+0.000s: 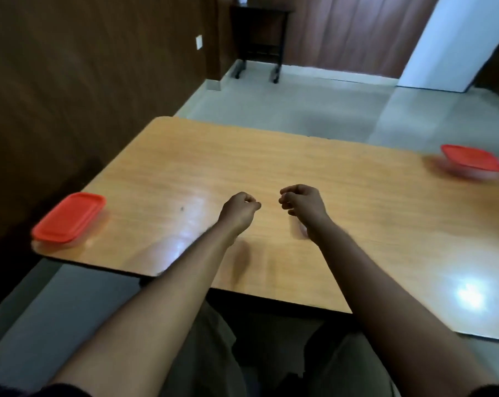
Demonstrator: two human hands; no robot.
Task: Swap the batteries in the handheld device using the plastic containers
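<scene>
Two plastic containers with red lids sit on the desk [271, 167], one well out to the side of the left hand [238, 210] at the desk's near left corner, the left container [67, 217], the other well out from the right hand [301, 203] near the far right edge, the right container [471, 161]. Both lids appear seated. No handheld device can be confirmed in view; a dark shape at the extreme right border, just beside the right container, is too cropped to identify. No batteries are visible. Both hands hover above the middle of the desk, near each other but apart, fingers loosely curled and holding nothing. The placement reads as a neutral ready position, midway between the two containers, so either can be reached without crossing arms. In my judgement the task has not begun. The surface between and around the hands is bare wood, giving free room in every direction. Caution applies at the left container, which lies close to the desk corner and could be pushed off; the right one is blurred and partly cropped.
</scene>
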